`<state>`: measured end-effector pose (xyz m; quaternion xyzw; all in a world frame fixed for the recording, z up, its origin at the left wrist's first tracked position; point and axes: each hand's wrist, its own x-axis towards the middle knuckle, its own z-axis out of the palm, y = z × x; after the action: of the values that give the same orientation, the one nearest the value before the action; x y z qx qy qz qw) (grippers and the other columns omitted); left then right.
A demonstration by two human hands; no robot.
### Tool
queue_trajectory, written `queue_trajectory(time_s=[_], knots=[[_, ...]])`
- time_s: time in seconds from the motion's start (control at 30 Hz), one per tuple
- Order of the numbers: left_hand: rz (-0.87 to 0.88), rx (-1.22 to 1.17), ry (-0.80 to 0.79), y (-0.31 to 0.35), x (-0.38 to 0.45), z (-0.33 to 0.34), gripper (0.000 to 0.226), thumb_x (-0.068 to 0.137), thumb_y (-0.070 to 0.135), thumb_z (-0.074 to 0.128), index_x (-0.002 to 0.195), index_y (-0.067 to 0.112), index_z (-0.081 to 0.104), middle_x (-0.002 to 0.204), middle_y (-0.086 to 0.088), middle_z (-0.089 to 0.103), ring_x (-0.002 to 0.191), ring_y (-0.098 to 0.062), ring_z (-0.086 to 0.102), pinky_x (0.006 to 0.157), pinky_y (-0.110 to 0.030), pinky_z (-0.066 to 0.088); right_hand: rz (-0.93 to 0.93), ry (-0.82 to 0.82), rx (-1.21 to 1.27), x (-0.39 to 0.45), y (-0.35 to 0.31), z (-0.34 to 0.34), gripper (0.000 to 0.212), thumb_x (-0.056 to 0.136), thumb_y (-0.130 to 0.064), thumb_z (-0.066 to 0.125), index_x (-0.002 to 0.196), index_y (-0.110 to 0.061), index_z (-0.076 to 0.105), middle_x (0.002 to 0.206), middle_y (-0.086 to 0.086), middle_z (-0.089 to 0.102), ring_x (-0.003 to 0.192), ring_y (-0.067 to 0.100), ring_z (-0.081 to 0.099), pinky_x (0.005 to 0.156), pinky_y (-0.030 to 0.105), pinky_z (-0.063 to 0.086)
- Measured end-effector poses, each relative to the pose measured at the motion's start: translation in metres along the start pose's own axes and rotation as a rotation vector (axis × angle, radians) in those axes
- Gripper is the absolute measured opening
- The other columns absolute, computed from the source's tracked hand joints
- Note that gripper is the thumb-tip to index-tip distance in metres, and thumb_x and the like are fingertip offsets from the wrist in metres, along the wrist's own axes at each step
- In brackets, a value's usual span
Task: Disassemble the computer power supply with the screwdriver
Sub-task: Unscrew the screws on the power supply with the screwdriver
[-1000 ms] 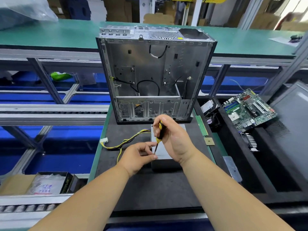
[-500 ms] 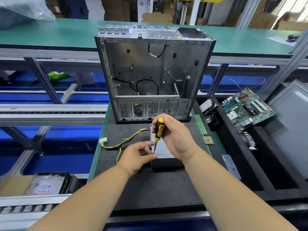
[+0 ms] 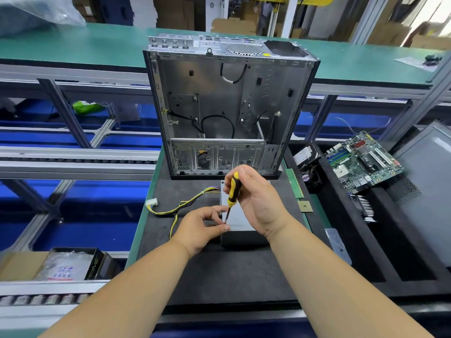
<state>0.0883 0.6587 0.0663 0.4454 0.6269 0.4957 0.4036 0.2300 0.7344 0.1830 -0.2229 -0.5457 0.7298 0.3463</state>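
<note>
Power supply: the grey rectangular metal power supply box lies flat on the black-matted tabletop, just before the open silver computer case.
Right grip: the right hand wraps the yellow-and-black-handled screwdriver, shaft tilted down to the box's near-left top edge.
Left grip: the left hand pinches narrowly at the tip (screw itself too small to tell).
Handling: likely heavy, stiff, smooth-sided; steady it by the side walls, not by its yellow-and-black cable bundle.

Matt grey metal PSU, bare-steel case, matt blk mat
</note>
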Motion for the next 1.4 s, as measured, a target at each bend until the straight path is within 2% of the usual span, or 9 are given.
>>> queue_trajectory(time_s=[0.17, 0.33, 0.53, 0.63, 0.77, 0.97, 1.1, 1.27, 1.4], knots=[[0.001, -0.006, 0.013, 0.0004, -0.0003, 0.0005, 0.023, 0.073, 0.013, 0.086, 0.064, 0.022, 0.067, 0.106, 0.036, 0.066, 0.11, 0.006, 0.062, 0.103, -0.03, 0.044, 0.015, -0.014, 0.077, -0.001, 0.0007, 0.006, 0.039, 0.099, -0.036, 0.038, 0.091, -0.007, 0.063, 0.073, 0.003, 0.051, 0.07, 0.014, 0.046, 0.072, 0.026, 0.04], [0.029, 0.001, 0.015, 0.0017, -0.001, 0.0008, 0.028, 0.073, 0.012, 0.086, 0.06, 0.026, 0.066, 0.102, 0.04, 0.065, 0.108, 0.011, 0.06, 0.083, -0.003, 0.042, 0.005, -0.013, 0.034, -0.0022, 0.0021, 0.0055, 0.015, 0.094, -0.028, 0.051, 0.089, -0.014, 0.046, 0.074, 0.001, 0.053, 0.068, 0.014, 0.047, 0.068, 0.024, 0.04], [0.026, -0.017, 0.018, -0.0004, 0.0009, 0.0011, 0.027, 0.073, 0.011, 0.086, 0.06, 0.024, 0.066, 0.105, 0.033, 0.068, 0.109, 0.003, 0.064, 0.087, -0.014, 0.048, 0.014, -0.045, 0.047, -0.0027, 0.0, 0.0029, 0.018, 0.094, -0.026, 0.049, 0.089, -0.01, 0.054, 0.084, 0.004, 0.059, 0.077, 0.017, 0.055, 0.077, 0.027, 0.046], [0.025, -0.012, 0.027, -0.0003, 0.0009, 0.0011, 0.026, 0.072, 0.011, 0.086, 0.061, 0.024, 0.066, 0.107, 0.029, 0.069, 0.108, 0.0, 0.065, 0.092, -0.021, 0.049, 0.02, -0.034, 0.04, -0.0021, 0.0001, 0.0047, 0.029, 0.094, -0.031, 0.046, 0.089, -0.008, 0.061, 0.079, 0.004, 0.058, 0.075, 0.018, 0.055, 0.073, 0.027, 0.045], [0.033, -0.005, 0.028, -0.0003, 0.0001, 0.0012, 0.026, 0.072, 0.012, 0.087, 0.062, 0.024, 0.067, 0.109, 0.028, 0.069, 0.105, 0.003, 0.066, 0.084, -0.013, 0.048, 0.003, -0.026, 0.081, -0.0008, 0.0048, 0.0056, 0.041, 0.103, -0.034, 0.034, 0.089, -0.006, 0.061, 0.071, 0.005, 0.05, 0.07, 0.019, 0.044, 0.072, 0.03, 0.039], [0.032, 0.001, 0.011, -0.0018, 0.0016, 0.0009, 0.024, 0.073, 0.013, 0.086, 0.064, 0.025, 0.067, 0.109, 0.035, 0.066, 0.108, 0.003, 0.064, 0.087, -0.017, 0.046, -0.028, -0.024, 0.066, -0.0014, 0.0077, 0.0045, 0.024, 0.097, -0.031, 0.043, 0.087, -0.01, 0.044, 0.071, 0.003, 0.049, 0.068, 0.017, 0.043, 0.069, 0.028, 0.038], [0.032, -0.014, 0.006, -0.0039, 0.0017, 0.0003, 0.023, 0.072, 0.015, 0.087, 0.064, 0.024, 0.067, 0.113, 0.027, 0.068, 0.11, -0.001, 0.064, 0.094, -0.028, 0.049, -0.017, -0.031, 0.038, -0.0003, 0.0067, 0.0017, 0.023, 0.097, -0.031, 0.044, 0.087, -0.01, 0.047, 0.077, 0.002, 0.057, 0.071, 0.017, 0.052, 0.071, 0.03, 0.04], [0.021, -0.037, 0.01, -0.0032, 0.0008, 0.001, 0.022, 0.071, 0.015, 0.087, 0.064, 0.021, 0.067, 0.115, 0.022, 0.069, 0.109, -0.005, 0.066, 0.095, -0.03, 0.05, 0.019, -0.015, -0.025, 0.0017, 0.0046, 0.0037, 0.048, 0.103, -0.038, 0.034, 0.076, -0.014, 0.064, 0.076, 0.008, 0.058, 0.071, 0.017, 0.054, 0.073, 0.032, 0.039], [0.021, -0.035, 0.01, -0.0015, 0.0, 0.0027, 0.026, 0.072, 0.009, 0.085, 0.063, 0.023, 0.066, 0.111, 0.03, 0.068, 0.105, -0.002, 0.067, 0.086, -0.019, 0.048, 0.037, 0.001, 0.056, 0.0015, 0.0071, 0.0069, 0.061, 0.107, -0.044, 0.025, 0.07, -0.014, 0.063, 0.065, 0.002, 0.048, 0.061, 0.014, 0.044, 0.066, 0.028, 0.037]])
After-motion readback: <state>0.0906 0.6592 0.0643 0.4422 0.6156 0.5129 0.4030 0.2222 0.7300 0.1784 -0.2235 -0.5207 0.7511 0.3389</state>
